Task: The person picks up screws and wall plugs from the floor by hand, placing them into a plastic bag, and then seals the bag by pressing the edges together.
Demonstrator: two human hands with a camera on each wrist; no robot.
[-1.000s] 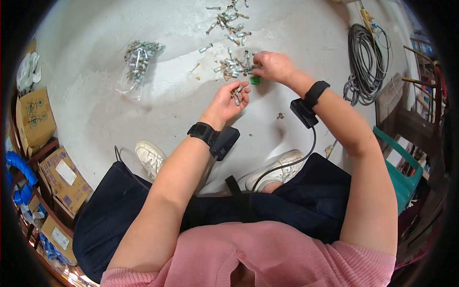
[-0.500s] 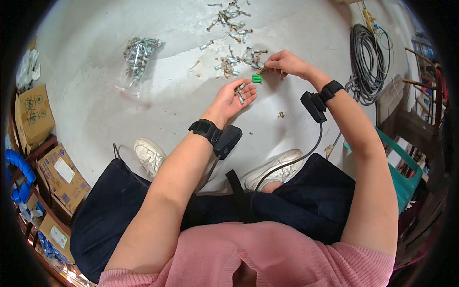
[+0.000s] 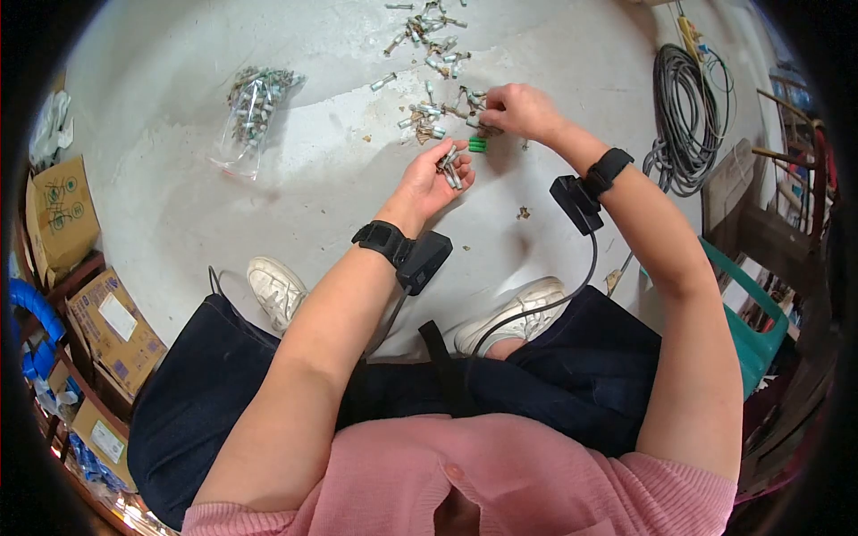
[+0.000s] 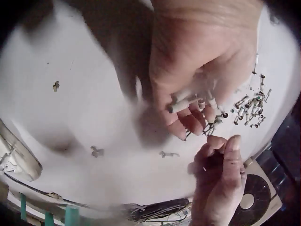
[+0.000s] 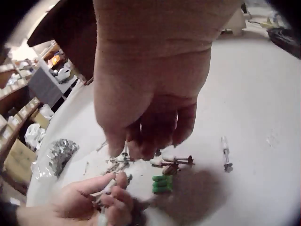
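Several metal anchor bolts (image 3: 451,170) lie in my left hand (image 3: 427,181), whose fingers curl round them, palm up. My right hand (image 3: 518,112) reaches down to the near pile of anchor bolts (image 3: 427,114), its fingers bent and pointing at the floor. In the right wrist view its fingertips (image 5: 146,153) come right at the bolts; whether they pinch one, I cannot tell. Beside the pile, just below the right hand, is a small row of green plastic plugs (image 3: 478,145). One separate anchor bolt (image 5: 225,153) lies to the right of that hand.
A clear plastic bag (image 3: 255,116) full of bolts lies to the left, with more loose bolts (image 3: 431,36) farther ahead. A coiled black cable (image 3: 684,121) is on the right. Cardboard boxes (image 3: 63,214) line the left side; a green plastic stool (image 3: 755,335) stands at right.
My right hand moved right, off the pile, then came back left onto it. A single bolt now shows on the floor to its right. The left hand keeps its bolts, fingers curling a little more.
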